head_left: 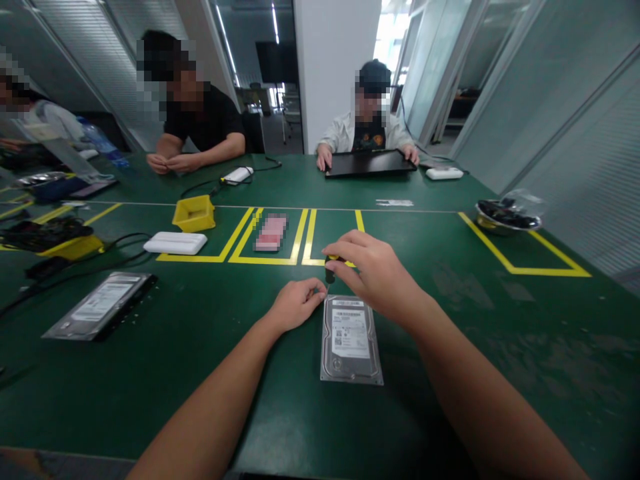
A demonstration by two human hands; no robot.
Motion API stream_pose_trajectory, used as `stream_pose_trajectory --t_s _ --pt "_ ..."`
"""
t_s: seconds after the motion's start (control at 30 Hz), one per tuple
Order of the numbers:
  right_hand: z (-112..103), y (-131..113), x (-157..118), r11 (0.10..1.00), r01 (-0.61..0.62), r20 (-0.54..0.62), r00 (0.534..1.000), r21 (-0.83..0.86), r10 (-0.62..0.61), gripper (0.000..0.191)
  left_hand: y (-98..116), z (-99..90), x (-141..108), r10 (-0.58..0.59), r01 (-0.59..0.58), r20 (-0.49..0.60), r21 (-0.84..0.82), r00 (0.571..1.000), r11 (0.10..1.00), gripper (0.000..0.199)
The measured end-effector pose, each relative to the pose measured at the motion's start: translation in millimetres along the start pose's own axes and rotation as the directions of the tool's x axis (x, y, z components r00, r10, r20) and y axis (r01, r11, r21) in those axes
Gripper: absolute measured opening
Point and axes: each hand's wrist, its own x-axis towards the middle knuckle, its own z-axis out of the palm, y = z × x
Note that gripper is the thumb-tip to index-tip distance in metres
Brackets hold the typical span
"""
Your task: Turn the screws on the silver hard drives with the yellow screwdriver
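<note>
A silver hard drive (353, 340) with a white label lies flat on the green table in front of me. My right hand (373, 267) grips a screwdriver (330, 270) with a black and yellow handle, its shaft pointing down at the drive's far left corner. At that same corner, my left hand (299, 303) has its fingers pinched together beside the screwdriver's tip. Whatever those fingers hold, if anything, is too small to make out. A second hard drive (100, 303) rests on the table to the left, with small bits scattered beside it.
Yellow tape marks areas on the green table (280, 413). A yellow bin (194, 213), a white power strip (175, 243) and cables stand left. A metal bowl (507, 217) of dark parts is at right. Across, one person (345, 137) holds a black panel (370, 164); others sit left.
</note>
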Motion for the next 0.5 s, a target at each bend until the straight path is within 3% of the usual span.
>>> stream_pose_trajectory --t_s 0.37,0.5 --pt "4.1 2.9 -0.5 0.996 0.084 -0.079 0.994 0.043 -0.080 0.023 -1.1 0.3 -0.3 -0.006 0.006 0.004 -0.009 1.000 1.000 0.018" --pt "5.6 3.9 0.9 0.998 0.056 -0.060 0.997 0.026 -0.054 0.018 -1.1 -1.0 0.0 0.003 -0.003 0.015 -0.005 1.000 1.000 0.018"
